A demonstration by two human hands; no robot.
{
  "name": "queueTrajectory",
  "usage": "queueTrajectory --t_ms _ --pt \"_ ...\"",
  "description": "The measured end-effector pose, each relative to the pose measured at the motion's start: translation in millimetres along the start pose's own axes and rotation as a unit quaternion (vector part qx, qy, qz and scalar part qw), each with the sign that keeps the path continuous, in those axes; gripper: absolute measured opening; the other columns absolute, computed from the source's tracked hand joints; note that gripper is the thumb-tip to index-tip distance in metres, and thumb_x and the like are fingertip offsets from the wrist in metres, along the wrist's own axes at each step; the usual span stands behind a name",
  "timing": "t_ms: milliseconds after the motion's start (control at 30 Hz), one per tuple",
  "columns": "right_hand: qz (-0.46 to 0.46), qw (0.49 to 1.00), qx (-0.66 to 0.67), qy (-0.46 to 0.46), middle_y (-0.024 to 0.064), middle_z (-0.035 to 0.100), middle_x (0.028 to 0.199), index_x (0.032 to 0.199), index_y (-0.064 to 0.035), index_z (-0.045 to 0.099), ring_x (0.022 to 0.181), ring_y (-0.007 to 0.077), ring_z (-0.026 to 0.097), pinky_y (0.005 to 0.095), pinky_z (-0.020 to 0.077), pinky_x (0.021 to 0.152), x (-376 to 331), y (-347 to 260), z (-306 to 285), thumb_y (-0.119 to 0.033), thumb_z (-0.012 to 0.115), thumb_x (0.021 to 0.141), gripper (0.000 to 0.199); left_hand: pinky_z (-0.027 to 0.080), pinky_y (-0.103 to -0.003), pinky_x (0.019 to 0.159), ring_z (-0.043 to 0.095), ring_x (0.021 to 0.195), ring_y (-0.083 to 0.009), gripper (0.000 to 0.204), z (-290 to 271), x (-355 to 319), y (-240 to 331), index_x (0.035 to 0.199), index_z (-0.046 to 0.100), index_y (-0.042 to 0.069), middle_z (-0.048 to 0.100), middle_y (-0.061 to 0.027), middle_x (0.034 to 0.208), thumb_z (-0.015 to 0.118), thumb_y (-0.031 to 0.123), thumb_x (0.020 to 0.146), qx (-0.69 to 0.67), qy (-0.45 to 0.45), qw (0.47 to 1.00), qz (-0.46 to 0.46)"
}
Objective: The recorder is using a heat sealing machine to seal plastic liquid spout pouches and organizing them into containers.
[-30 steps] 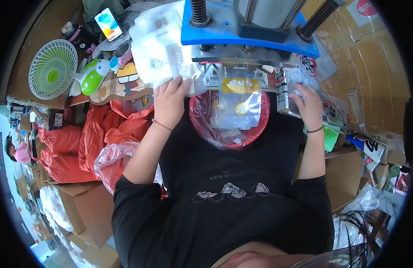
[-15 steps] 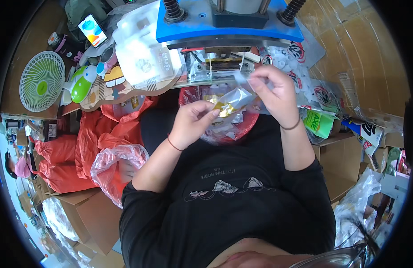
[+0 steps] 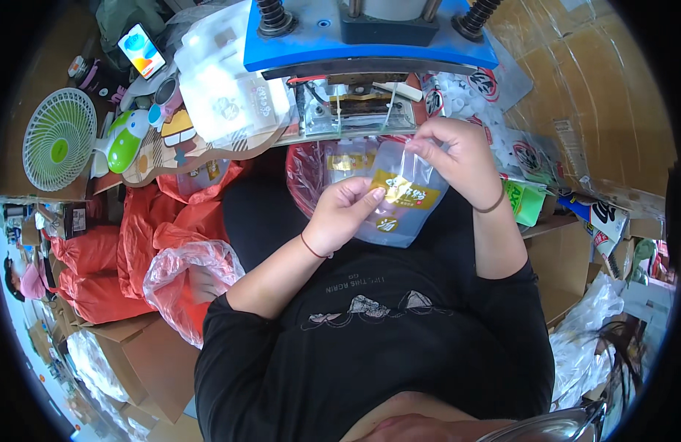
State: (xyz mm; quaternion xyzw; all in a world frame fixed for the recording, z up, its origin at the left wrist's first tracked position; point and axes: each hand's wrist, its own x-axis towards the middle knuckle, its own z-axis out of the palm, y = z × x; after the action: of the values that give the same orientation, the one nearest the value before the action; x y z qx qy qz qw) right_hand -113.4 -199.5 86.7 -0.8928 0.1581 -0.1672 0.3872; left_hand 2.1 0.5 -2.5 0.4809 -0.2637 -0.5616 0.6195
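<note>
A clear plastic pouch (image 3: 406, 199) with a gold label hangs between both hands, over my lap. My left hand (image 3: 348, 214) pinches its lower left edge near the label. My right hand (image 3: 458, 155) grips its upper right corner. Behind the pouch stands a red basin (image 3: 303, 173) lined with clear plastic, with another pouch inside it. Just beyond is a blue press machine (image 3: 370, 44) with a metal sealing jaw (image 3: 355, 110).
A stack of clear pouches (image 3: 222, 96) lies left of the machine. A small green-and-white fan (image 3: 57, 140), a phone (image 3: 141, 50) and toys sit at the far left. Red bags (image 3: 134, 243) and cardboard boxes (image 3: 134, 361) fill the left floor. Packets (image 3: 524, 199) pile at right.
Both hands left the table by the machine, came together in front of my chest and now hold one pouch, which has turned so its gold label faces up.
</note>
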Motion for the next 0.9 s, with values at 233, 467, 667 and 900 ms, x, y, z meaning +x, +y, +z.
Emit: queueTrajectory --t_ms 233,467,667,900 --pt "-0.089 0.986 -0.030 -0.139 0.0054 0.065 0.077 0.095 -0.0011 0.066 0.074 0.0129 0.061 0.0303 0.0462 0.066 3.5 24.9 -16.5 -0.030 0.066 0.094 0.029 0.056 -0.027 0.081 0.069 0.090 -0.0118 0.021 2.8 6.8 -4.5 0.114 0.064 -0.002 0.071 -0.0077 0.102 0.061 0.012 0.099 -0.078 -0.054 0.994 -0.053" --pt "0.046 0.991 0.107 0.068 0.0025 0.056 0.079 0.113 -0.0020 0.058 0.078 0.0126 0.057 0.0284 0.0456 0.071 -38.5 44.2 -38.2 -0.033 0.067 0.094 0.037 0.057 -0.027 0.079 0.068 0.089 -0.0116 0.020 -22.0 20.6 14.6 0.113 0.064 0.000 0.072 -0.0074 0.101 0.065 0.009 0.096 -0.100 0.036 0.994 0.002" --pt "-0.047 0.994 0.095 -0.016 0.0043 0.060 0.089 0.112 -0.0016 0.059 0.085 0.0128 0.058 0.0264 0.0466 0.077 -43.6 39.8 -2.0 -0.016 0.069 0.091 0.028 0.057 -0.028 0.077 0.068 0.092 -0.0144 0.034 -51.1 50.8 21.9 0.124 0.056 -0.001 0.069 -0.0116 0.109 0.067 0.011 0.094 -0.063 0.112 0.992 0.003" --pt "0.002 0.997 0.062 -0.046 0.0114 0.064 0.096 0.108 -0.0014 0.062 0.090 0.0220 0.062 0.0329 0.0481 0.080 -56.1 24.7 0.8 -0.011 0.064 0.092 0.018 0.055 -0.032 0.078 0.066 0.101 -0.0215 0.036 -121.0 23.6 38.6 0.127 0.051 -0.001 0.067 -0.0150 0.114 0.062 0.018 0.098 0.493 0.333 0.756 0.273"
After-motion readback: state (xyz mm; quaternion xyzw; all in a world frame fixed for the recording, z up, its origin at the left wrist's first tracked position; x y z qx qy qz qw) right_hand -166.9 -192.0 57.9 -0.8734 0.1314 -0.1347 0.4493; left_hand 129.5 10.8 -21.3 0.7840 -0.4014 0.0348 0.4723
